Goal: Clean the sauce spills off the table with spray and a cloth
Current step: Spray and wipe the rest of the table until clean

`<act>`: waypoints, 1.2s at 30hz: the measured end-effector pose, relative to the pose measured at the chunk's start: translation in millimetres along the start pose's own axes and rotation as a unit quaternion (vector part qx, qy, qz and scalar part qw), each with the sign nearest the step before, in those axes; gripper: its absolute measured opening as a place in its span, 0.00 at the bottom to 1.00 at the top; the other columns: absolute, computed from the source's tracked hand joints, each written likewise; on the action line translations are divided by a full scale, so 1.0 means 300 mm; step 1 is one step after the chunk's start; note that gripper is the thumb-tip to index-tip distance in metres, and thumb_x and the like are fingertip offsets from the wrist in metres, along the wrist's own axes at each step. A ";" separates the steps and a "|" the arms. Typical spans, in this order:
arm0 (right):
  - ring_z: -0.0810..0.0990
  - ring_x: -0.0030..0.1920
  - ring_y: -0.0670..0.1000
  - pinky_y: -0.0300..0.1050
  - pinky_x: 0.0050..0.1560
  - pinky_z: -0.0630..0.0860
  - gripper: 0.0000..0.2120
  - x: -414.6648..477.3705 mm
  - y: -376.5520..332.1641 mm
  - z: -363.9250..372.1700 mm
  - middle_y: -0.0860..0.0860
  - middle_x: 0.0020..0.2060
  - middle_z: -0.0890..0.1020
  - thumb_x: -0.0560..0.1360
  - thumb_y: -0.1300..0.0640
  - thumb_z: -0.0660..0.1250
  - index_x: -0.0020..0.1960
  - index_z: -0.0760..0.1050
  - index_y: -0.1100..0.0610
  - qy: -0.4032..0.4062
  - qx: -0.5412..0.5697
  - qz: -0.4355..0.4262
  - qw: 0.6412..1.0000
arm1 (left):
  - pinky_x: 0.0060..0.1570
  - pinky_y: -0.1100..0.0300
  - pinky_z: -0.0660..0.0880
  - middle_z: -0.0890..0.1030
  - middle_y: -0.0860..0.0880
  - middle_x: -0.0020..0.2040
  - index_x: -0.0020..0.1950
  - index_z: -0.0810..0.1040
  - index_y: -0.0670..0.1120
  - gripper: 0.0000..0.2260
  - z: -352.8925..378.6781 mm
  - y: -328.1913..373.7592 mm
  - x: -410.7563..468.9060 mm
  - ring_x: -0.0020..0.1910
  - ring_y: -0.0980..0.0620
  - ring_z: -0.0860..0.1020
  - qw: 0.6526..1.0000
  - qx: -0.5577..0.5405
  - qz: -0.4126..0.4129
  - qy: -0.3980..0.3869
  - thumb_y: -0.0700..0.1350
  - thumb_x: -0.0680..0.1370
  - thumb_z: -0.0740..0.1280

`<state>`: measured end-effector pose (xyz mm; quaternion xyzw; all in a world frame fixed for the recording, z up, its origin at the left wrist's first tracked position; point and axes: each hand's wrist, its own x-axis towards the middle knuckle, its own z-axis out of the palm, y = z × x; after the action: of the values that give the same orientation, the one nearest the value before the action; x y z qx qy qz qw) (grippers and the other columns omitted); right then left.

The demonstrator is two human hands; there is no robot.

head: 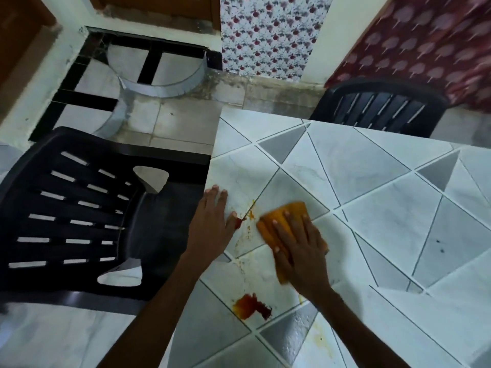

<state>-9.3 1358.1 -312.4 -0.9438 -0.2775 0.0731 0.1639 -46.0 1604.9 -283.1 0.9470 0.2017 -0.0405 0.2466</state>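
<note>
An orange cloth [287, 211] lies folded on the tiled table [372, 181], and my right hand [300, 251] presses flat on it with straight fingers. My left hand [212, 221] rests flat at the table's left edge, its thumb beside a small red smear [239, 222]. A larger red-brown sauce blot [251, 306] sits nearer to me, below both hands. Thin yellow-orange streaks [251, 213] mark the tiles between the hands. No spray bottle is in view.
A black plastic chair [79, 213] stands close against the table's left side. A second black chair [377, 107] is at the far edge. A few dark specks [439, 245] dot the tiles to the right.
</note>
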 end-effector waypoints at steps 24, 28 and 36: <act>0.50 0.81 0.62 0.67 0.75 0.57 0.28 -0.350 0.127 -0.045 0.52 0.81 0.57 0.83 0.41 0.52 0.80 0.60 0.48 -0.013 -0.044 0.034 0.998 | 0.74 0.47 0.61 0.59 0.42 0.79 0.77 0.62 0.43 0.29 0.023 0.028 -0.001 0.78 0.41 0.56 0.999 0.031 -0.016 -0.001 0.54 0.80 0.63; 0.54 0.79 0.63 0.66 0.75 0.57 0.28 -0.132 0.228 -0.077 0.53 0.80 0.59 0.82 0.40 0.49 0.80 0.61 0.47 0.005 -0.046 0.144 0.988 | 0.76 0.47 0.58 0.60 0.39 0.78 0.77 0.62 0.39 0.27 0.015 0.001 -0.022 0.77 0.39 0.58 0.999 0.043 0.016 -0.012 0.51 0.82 0.61; 0.45 0.81 0.61 0.65 0.78 0.51 0.29 0.007 -0.067 0.022 0.51 0.82 0.53 0.83 0.40 0.51 0.82 0.53 0.45 -0.001 -0.042 0.034 0.999 | 0.77 0.50 0.56 0.59 0.39 0.78 0.78 0.58 0.37 0.29 0.029 -0.062 -0.213 0.77 0.41 0.59 0.999 0.018 0.020 -0.032 0.52 0.83 0.60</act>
<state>-19.2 1376.9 -311.6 -0.9585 -0.2487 0.0682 0.1212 -111.8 1592.3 -287.7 0.9534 0.1740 -0.0698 0.2365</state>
